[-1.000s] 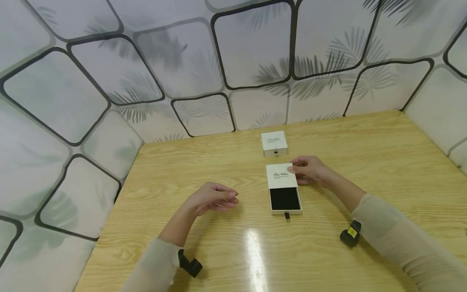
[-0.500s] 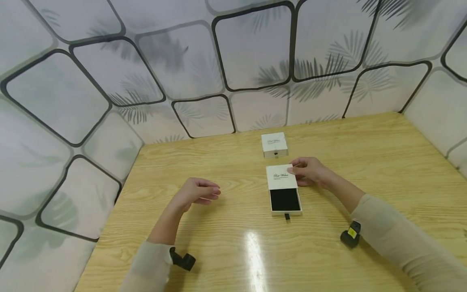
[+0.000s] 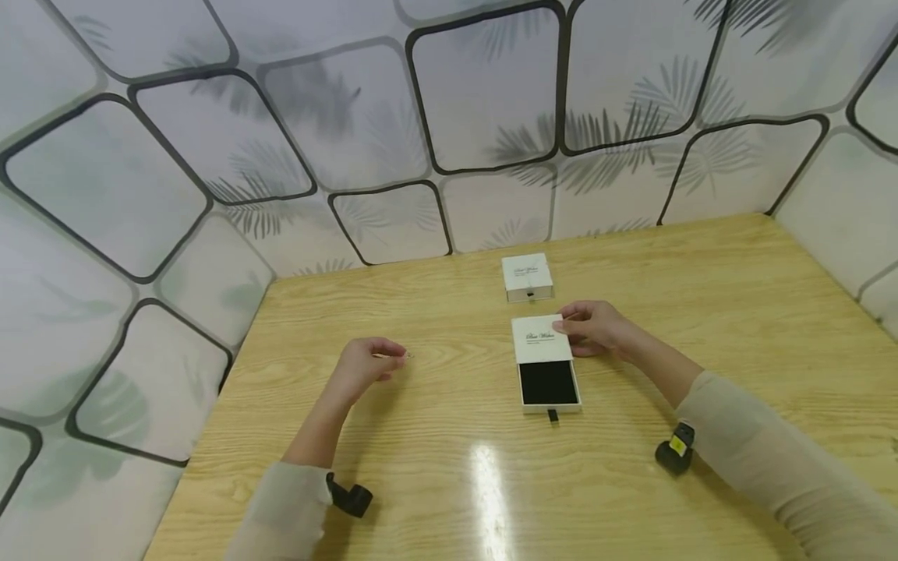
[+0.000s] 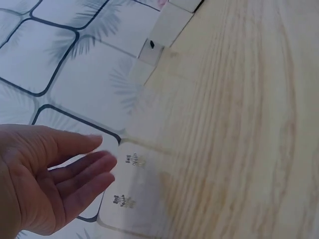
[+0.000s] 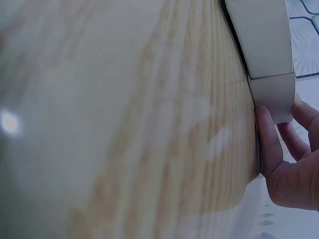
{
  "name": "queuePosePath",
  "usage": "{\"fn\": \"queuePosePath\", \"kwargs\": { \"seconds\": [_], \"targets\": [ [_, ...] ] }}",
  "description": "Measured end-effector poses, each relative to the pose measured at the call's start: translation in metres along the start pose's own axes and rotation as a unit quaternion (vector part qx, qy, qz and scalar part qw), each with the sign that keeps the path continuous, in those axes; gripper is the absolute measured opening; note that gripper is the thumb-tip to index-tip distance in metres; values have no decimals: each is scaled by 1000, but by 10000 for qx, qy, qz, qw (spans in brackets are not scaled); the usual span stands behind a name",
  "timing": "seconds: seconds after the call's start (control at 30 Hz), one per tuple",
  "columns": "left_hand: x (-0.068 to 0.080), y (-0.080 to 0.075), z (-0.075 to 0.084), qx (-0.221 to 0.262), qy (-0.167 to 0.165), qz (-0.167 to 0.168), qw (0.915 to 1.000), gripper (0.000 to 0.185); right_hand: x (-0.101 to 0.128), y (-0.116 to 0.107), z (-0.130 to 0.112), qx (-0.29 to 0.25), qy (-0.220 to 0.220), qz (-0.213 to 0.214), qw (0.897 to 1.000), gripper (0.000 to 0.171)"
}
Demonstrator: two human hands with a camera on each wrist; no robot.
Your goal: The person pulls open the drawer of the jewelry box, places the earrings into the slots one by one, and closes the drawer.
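In the head view, a white box [image 3: 539,340] with "Best Wishes" lettering lies with its drawer [image 3: 549,409] slid partway out toward the person. A black lining shows inside the drawer, and a black pull tab [image 3: 553,417] sticks out in front. My right hand [image 3: 592,329] grips the far right corner of the box's cover, thumb on top, fingers at the side. Farther left, my left hand [image 3: 365,368] hovers low with relaxed fingers. Just past its fingertips in the left wrist view lie two small sparkling pieces [image 4: 132,159] that look like stud earrings, apart from the fingers.
A second white box [image 3: 528,274], closed, stands behind the opened one. The glossy wooden table [image 3: 449,467] carries a bright light reflection near its front. Walls with a leaf pattern [image 3: 491,86] border the back and both sides.
My left hand has moved left, away from the box, and its fingertips now sit beside a tiny sparkling piece. The right hand and both boxes have stayed put.
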State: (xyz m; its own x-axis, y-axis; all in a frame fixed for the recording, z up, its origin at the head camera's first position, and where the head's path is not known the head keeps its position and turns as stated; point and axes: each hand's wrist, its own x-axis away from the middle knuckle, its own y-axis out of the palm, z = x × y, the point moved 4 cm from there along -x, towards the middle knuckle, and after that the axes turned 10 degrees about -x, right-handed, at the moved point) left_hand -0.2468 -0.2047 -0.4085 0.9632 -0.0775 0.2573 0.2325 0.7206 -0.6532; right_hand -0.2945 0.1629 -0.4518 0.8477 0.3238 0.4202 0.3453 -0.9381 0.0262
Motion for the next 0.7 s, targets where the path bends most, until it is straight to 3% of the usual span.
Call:
{"fn": "queuePosePath", "kwargs": {
  "seconds": [0.23, 0.47, 0.57, 0.7],
  "targets": [
    [-4, 8, 1, -964, 184, 576, 9935, 15, -3, -1, 0, 53, 54, -9, 10000, 55],
    [-9, 18, 7, -1664, 378, 829, 9818, 19, -3, -2, -1, 149, 81, 2, 9999, 53],
    [-11, 20, 11, -1982, 419, 963, 9745, 20, -3, -2, -1, 151, 117, 19, 9998, 53],
    [-11, 24, 14, -2689, 445, 1033, 9566, 20, -4, -1, -2, 157, 151, -8, 9998, 54]
  ]
}}
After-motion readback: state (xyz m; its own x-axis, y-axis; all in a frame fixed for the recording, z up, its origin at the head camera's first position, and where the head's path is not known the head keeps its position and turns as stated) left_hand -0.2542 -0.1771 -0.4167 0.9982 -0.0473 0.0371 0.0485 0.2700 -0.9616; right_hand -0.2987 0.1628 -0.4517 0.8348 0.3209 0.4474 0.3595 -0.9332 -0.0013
